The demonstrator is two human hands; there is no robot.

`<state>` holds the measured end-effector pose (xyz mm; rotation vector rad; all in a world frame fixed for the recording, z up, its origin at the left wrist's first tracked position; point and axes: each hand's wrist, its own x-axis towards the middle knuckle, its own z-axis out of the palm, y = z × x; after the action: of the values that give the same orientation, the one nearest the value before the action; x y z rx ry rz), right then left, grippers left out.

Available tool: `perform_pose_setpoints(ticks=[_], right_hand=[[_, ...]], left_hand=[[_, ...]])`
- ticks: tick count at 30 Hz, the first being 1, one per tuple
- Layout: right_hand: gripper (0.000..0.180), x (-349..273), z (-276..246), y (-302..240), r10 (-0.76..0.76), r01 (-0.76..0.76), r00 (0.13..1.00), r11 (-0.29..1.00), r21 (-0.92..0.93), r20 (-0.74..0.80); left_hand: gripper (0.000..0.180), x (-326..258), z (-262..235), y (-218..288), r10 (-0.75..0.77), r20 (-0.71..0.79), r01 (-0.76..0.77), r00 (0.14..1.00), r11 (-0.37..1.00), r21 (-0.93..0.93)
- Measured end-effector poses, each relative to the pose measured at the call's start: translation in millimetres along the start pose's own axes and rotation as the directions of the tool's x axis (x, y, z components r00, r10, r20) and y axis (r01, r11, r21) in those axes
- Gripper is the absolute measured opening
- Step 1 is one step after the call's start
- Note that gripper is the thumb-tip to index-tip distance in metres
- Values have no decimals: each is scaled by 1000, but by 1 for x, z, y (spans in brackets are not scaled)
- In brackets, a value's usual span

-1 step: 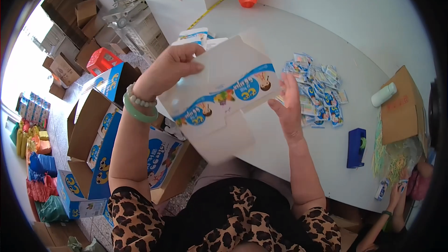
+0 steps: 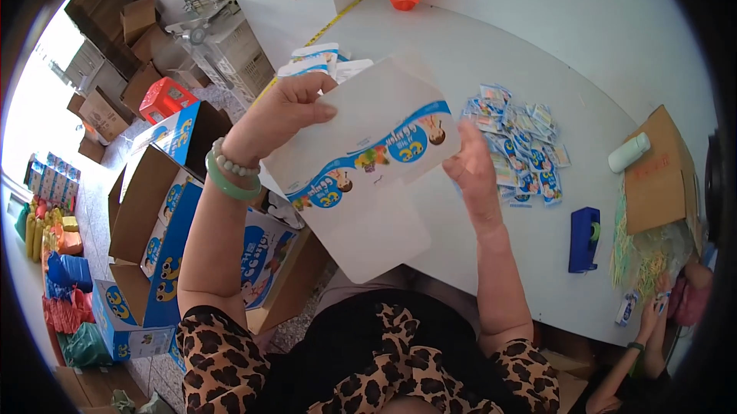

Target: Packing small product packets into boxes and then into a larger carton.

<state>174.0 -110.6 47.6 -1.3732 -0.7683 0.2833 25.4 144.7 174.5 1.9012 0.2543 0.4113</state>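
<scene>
Above the near edge of the white table (image 2: 476,245), a printed card sheet (image 2: 368,172) is held up at a slant in front of the person's body. The left hand (image 2: 288,115) has it by its upper left edge: the thumb lies flat on the face turned to the person, the fingers are bent behind, and the card is pinched between them. From that grip the sheet runs down and to the right, with a blue wavy band of pictures across its middle and a plain white flap hanging toward the lap. The right hand (image 2: 474,176) stands at the opposite edge, fingers pointing up and close together, thumb bent inward. Its fingertips are right beside the end of the blue band; whether they touch or pinch the card, I cannot tell.

Beads and a green bangle (image 2: 229,184) circle the left wrist. Past the right hand, a pile of small packets (image 2: 526,153) lies on the table, with a blue tape dispenser (image 2: 583,241) nearer the person. Behind the left hand are some white packs (image 2: 318,57). At far right, a white bottle (image 2: 629,153) rests against a cardboard box (image 2: 660,184).
</scene>
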Motion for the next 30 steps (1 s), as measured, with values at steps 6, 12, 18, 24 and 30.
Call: perform_pose_setpoints(ticks=[6, 12, 18, 24, 30], right_hand=[[34, -34, -4, -5, 382, -585, 800, 671, 455, 463], [19, -47, 24, -8, 189, -191, 974, 982, -3, -127], [39, -47, 68, -31, -653, 701, 648, 310, -642, 392], [33, -42, 49, -22, -561, 514, 801, 467, -719, 208], [35, -39, -6, 5, 280, -278, 959, 959, 63, -38]], left_hand=[[21, -5, 28, -41, -225, 137, 226, 965, 974, 10], [33, -39, 67, -33, 450, -279, -93, 848, 644, 759], [61, -115, 125, -31, -34, -171, -78, 985, 789, -609], [34, -110, 87, -89, -384, -138, 92, 913, 523, -847], [37, -123, 73, -109, -406, 16, 231, 914, 488, -842]])
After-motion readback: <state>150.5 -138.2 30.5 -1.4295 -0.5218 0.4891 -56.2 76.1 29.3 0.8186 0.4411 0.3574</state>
